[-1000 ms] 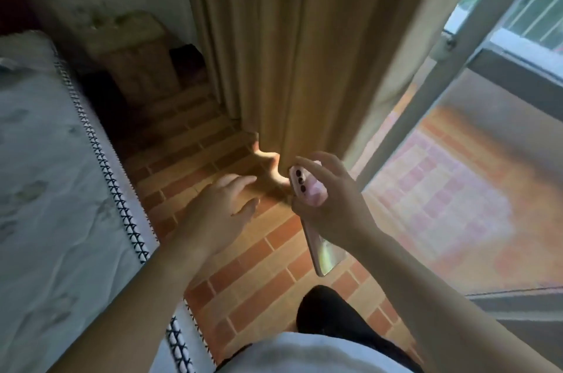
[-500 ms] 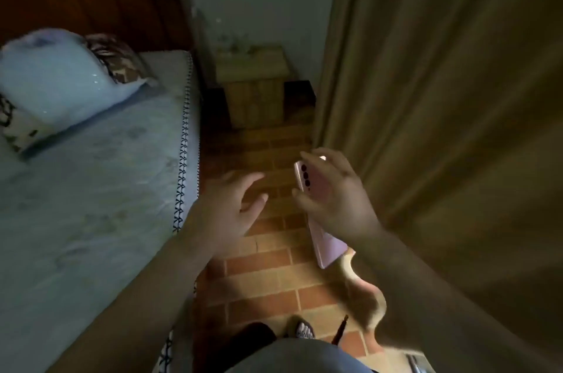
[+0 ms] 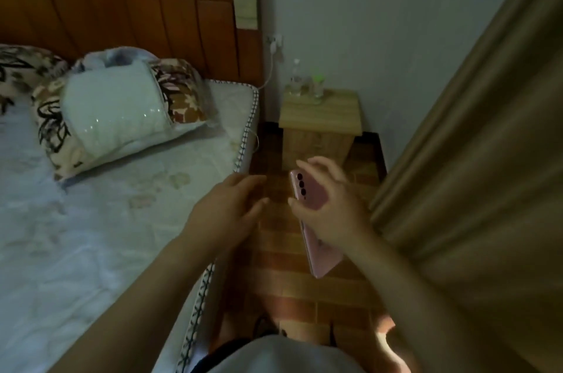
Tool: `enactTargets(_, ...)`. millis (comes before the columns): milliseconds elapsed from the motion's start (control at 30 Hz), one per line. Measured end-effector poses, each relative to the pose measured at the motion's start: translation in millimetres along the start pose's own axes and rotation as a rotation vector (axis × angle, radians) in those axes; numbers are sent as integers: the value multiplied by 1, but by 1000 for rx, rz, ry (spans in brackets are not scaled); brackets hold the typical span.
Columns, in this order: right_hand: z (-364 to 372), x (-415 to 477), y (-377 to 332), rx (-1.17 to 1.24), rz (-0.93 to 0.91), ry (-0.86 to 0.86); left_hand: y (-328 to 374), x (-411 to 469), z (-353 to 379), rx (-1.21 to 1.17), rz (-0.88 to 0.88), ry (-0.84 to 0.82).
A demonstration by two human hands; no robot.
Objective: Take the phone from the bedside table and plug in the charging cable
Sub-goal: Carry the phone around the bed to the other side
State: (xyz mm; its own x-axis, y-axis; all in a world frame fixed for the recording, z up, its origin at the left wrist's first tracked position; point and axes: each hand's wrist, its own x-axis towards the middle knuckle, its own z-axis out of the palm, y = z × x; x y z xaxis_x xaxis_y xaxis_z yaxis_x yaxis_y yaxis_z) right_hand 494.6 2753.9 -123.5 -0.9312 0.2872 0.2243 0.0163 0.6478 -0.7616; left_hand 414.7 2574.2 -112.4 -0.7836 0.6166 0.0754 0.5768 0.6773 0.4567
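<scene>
My right hand (image 3: 327, 208) grips a pink phone (image 3: 320, 250) by its upper half, back side and camera lenses facing me, over the brick floor. Just left of it my left hand (image 3: 225, 208) hovers with fingers spread and nothing in it. Ahead stands the small wooden bedside table (image 3: 320, 116) against the wall. A white charger (image 3: 275, 44) sits in a wall socket beside the headboard, and its white cable (image 3: 268, 77) hangs down toward the mattress corner. Where the cable's free end lies is hidden.
The bed (image 3: 91, 220) with pillows (image 3: 115, 110) fills the left. A beige curtain (image 3: 475, 159) hangs close on the right. Two small bottles (image 3: 307, 86) stand at the back of the table. A narrow brick floor strip (image 3: 280, 266) runs between bed and curtain.
The view has swung left from the window and curtain toward the bed, headboard and bedside table. Both hands keep their pose, the phone still in my right hand.
</scene>
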Motion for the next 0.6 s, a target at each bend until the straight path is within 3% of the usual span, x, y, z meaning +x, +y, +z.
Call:
enactTargets(267, 18, 172, 35, 14, -17, -47, -61, 149, -13, -11, -79, -13)
enactTargets(600, 84, 392, 84, 22, -146, -306, -153, 302, -17, -12, -329, 120)
